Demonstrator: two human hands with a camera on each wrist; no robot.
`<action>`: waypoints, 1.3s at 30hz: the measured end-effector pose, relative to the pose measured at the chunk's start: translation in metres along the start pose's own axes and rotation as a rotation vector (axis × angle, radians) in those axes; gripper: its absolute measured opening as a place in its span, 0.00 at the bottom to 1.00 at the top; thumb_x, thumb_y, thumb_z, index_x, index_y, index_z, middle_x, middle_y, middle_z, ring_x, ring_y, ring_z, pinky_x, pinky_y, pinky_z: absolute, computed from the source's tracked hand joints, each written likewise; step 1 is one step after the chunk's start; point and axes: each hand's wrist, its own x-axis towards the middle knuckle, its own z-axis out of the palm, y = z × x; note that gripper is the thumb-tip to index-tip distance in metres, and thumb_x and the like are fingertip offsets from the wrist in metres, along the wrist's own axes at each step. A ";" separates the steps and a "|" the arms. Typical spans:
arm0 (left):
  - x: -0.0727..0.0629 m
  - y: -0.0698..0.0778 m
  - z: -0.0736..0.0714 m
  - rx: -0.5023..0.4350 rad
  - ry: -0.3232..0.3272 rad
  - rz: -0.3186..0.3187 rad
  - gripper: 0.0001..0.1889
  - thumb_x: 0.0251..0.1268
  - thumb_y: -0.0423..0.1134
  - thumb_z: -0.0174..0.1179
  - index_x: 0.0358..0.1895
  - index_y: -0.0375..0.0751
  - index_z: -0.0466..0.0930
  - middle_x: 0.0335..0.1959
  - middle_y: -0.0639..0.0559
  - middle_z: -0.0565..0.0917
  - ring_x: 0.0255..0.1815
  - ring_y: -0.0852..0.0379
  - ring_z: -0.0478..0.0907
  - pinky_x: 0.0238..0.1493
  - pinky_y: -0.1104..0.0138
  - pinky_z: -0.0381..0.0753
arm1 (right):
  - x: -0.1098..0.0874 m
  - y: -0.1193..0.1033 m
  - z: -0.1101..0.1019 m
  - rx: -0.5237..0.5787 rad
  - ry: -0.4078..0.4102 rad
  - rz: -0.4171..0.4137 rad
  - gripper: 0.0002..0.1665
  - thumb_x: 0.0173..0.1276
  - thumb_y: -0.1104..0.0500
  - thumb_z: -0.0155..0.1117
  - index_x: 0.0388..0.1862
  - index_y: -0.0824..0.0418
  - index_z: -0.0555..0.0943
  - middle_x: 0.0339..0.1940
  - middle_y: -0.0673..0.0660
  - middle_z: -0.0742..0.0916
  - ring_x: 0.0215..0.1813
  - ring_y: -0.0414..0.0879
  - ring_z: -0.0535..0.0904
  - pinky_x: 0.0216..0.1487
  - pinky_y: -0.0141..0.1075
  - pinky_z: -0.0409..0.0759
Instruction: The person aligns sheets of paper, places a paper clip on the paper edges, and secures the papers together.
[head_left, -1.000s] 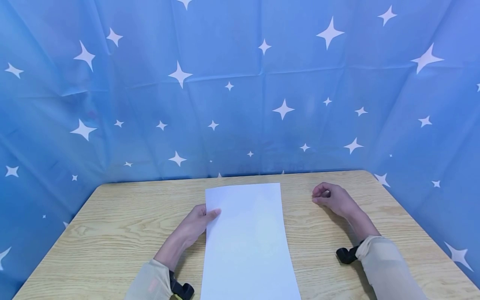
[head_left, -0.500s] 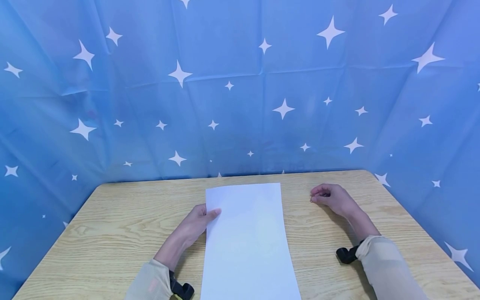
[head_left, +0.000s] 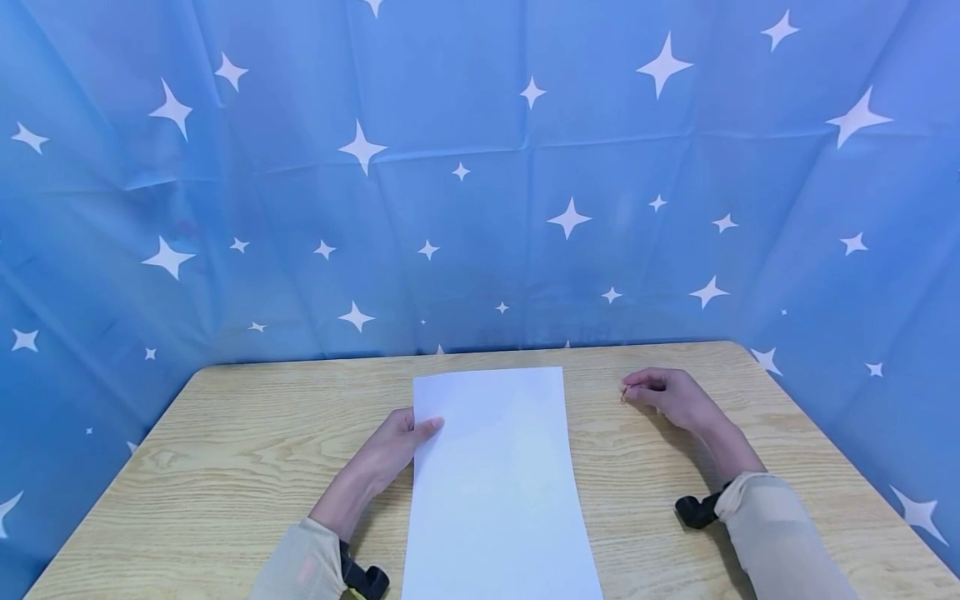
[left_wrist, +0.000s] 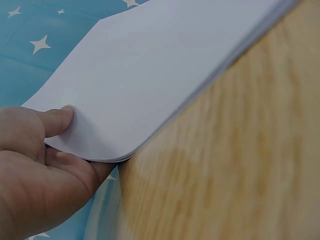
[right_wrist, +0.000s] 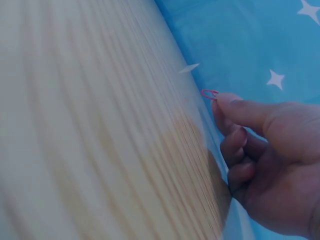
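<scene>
A stack of white paper sheets (head_left: 495, 483) lies lengthwise in the middle of the table. My left hand (head_left: 392, 448) grips its left edge, thumb on top and fingers underneath. The left wrist view shows several layered sheets (left_wrist: 135, 75), with the held side curving up from the table. Between the thumb and index finger of my right hand (head_left: 678, 404) is a small red paper clip (right_wrist: 206, 93), pinched at one end so that its loop sticks out past the fingertips. That hand is held over the table, to the right of the paper, its other fingers curled.
The light wood-grain table (head_left: 247, 467) has rounded far corners. A blue curtain with white stars (head_left: 480, 217) hangs behind it and at both sides. Black wrist cameras (head_left: 697, 510) sit at the cuffs of the beige sleeves (head_left: 780, 533).
The right hand's fingertips have shifted slightly, and the red paper clip's loop now shows more clearly beyond them. The left hand and the paper have stayed in place.
</scene>
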 end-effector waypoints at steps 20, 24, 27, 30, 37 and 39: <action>0.001 -0.001 -0.001 0.035 -0.018 0.005 0.17 0.76 0.46 0.50 0.55 0.36 0.75 0.42 0.45 0.85 0.43 0.49 0.82 0.51 0.60 0.75 | 0.003 -0.001 -0.005 0.129 -0.025 0.054 0.31 0.71 0.50 0.62 0.63 0.69 0.69 0.48 0.61 0.86 0.44 0.50 0.81 0.30 0.37 0.74; 0.000 -0.002 -0.001 0.026 -0.015 -0.004 0.17 0.76 0.46 0.50 0.55 0.36 0.75 0.42 0.44 0.85 0.42 0.48 0.83 0.51 0.60 0.75 | 0.003 -0.009 -0.003 0.114 -0.037 0.047 0.35 0.69 0.46 0.64 0.64 0.68 0.69 0.50 0.60 0.85 0.49 0.53 0.80 0.38 0.37 0.76; -0.001 -0.002 -0.001 0.035 -0.013 0.002 0.17 0.76 0.46 0.50 0.54 0.35 0.75 0.41 0.44 0.85 0.42 0.49 0.82 0.50 0.60 0.76 | 0.001 -0.016 -0.002 0.127 -0.045 0.040 0.37 0.68 0.44 0.64 0.65 0.67 0.68 0.50 0.59 0.85 0.56 0.54 0.78 0.49 0.38 0.74; -0.001 -0.002 -0.001 0.048 -0.009 0.000 0.17 0.76 0.46 0.50 0.54 0.36 0.76 0.40 0.45 0.84 0.41 0.50 0.82 0.50 0.60 0.75 | 0.000 -0.023 -0.001 0.153 -0.052 0.032 0.38 0.68 0.44 0.64 0.66 0.67 0.67 0.50 0.58 0.86 0.58 0.54 0.76 0.52 0.40 0.72; 0.000 -0.001 -0.001 0.068 -0.001 0.007 0.17 0.76 0.47 0.51 0.53 0.36 0.76 0.39 0.45 0.84 0.39 0.51 0.81 0.46 0.61 0.74 | -0.001 -0.040 0.003 0.213 -0.050 0.039 0.34 0.66 0.44 0.65 0.64 0.60 0.70 0.50 0.57 0.86 0.58 0.54 0.77 0.47 0.45 0.74; 0.000 -0.001 -0.001 0.073 0.001 0.011 0.17 0.76 0.47 0.51 0.52 0.37 0.76 0.39 0.45 0.84 0.38 0.52 0.80 0.45 0.62 0.73 | -0.001 -0.046 0.005 0.236 -0.050 0.036 0.33 0.66 0.43 0.66 0.62 0.58 0.71 0.50 0.56 0.86 0.59 0.55 0.76 0.49 0.47 0.73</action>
